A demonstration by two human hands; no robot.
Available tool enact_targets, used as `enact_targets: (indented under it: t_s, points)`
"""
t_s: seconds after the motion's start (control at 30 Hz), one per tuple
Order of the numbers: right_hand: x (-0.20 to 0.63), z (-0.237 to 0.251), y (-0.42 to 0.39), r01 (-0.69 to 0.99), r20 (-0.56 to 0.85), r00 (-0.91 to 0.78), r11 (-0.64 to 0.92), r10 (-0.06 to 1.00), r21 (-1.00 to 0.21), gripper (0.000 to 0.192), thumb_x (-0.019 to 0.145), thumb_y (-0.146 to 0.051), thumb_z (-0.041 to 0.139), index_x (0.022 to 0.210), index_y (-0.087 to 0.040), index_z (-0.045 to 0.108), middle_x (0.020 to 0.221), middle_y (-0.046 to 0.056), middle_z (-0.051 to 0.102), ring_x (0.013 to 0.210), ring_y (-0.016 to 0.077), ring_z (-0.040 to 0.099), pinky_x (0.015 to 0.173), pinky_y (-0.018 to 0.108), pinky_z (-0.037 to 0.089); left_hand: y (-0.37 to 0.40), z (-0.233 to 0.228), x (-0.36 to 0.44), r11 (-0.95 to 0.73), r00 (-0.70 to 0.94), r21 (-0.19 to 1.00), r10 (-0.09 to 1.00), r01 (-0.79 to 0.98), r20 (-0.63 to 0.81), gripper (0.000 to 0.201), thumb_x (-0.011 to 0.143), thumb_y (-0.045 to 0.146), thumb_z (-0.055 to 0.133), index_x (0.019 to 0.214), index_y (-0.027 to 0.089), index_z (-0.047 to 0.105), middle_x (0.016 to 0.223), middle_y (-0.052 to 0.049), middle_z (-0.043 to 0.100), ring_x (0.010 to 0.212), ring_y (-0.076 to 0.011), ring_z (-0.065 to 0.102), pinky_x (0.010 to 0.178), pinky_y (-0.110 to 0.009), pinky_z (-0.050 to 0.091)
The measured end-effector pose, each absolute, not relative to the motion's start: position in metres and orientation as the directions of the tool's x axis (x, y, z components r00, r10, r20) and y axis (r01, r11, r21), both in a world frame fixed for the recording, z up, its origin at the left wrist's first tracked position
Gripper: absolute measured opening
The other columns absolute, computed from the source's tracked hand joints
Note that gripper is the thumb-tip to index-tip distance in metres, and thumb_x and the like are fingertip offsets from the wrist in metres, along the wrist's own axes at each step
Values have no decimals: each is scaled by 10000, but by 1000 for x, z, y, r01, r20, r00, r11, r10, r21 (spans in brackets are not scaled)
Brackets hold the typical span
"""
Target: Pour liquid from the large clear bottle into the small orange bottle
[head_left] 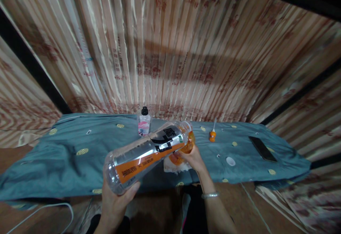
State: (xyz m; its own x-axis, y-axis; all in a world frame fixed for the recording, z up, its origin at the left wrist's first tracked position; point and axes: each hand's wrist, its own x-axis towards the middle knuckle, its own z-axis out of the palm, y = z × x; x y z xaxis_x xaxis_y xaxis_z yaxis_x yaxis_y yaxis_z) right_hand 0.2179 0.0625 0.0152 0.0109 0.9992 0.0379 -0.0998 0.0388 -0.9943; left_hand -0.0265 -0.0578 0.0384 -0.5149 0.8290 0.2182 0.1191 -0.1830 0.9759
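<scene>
My left hand [117, 198] is wrapped around the base of a large clear plastic bottle [149, 154] with an orange and black label. The bottle is tilted, its mouth up at the right against the top of a translucent orange bottle [189, 143]. My right hand [193, 157] grips that orange bottle, partly hidden behind the clear one. Whether liquid is flowing cannot be made out. Under the orange bottle lies a white tissue or cloth [169, 166]. To the right rest an orange pump head with a pale tube [212, 135] and a round white lid [230, 161].
A small clear bottle with a black cap and pink label [144, 122] stands at the back. A dark phone-like slab [262, 148] lies at the right on the green patterned bedding [66, 156]. Striped curtains [170, 49] hang behind; a white cable [48, 207] loops lower left.
</scene>
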Motion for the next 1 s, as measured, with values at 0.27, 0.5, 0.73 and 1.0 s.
enact_targets:
  t_s: [0.27, 0.5, 0.73, 1.0]
  points:
    - [217, 15, 63, -130, 41, -4, 40, 999, -991, 683, 450, -443, 980, 1005, -233, 643, 1016, 69, 806, 983, 318, 759, 956, 470, 582, -57, 41, -26, -198, -507, 973, 830, 120, 231, 548, 648, 545, 824, 1020, 211, 601, 1048, -71, 717, 1002, -290, 685, 983, -436, 518]
    - [217, 15, 62, -121, 41, -7, 40, 999, -992, 676, 459, -438, 975, 1015, -238, 645, 1010, 66, 807, 994, 325, 759, 953, 472, 586, -58, 44, -24, -190, -526, 975, 821, 113, 222, 602, 634, 532, 834, 1094, 217, 607, 1091, -72, 703, 1052, -302, 681, 998, -451, 531]
    - [217, 17, 63, -111, 44, -8, 43, 999, -993, 649, 462, -389, 965, 1010, -233, 653, 1010, 61, 805, 983, 315, 757, 948, 460, 583, -59, 42, -24, -161, -526, 983, 830, 92, 185, 549, 619, 563, 841, 978, 220, 606, 1051, -80, 730, 993, -307, 706, 949, -456, 560]
    - [218, 23, 61, -70, 62, 3, 62, 998, -996, 608, 474, -382, 957, 992, -238, 673, 995, 58, 806, 975, 322, 757, 940, 473, 587, -59, 43, -24, -180, -516, 981, 835, 71, 191, 539, 614, 538, 856, 967, 218, 604, 1152, -99, 714, 1083, -326, 686, 1008, -478, 532]
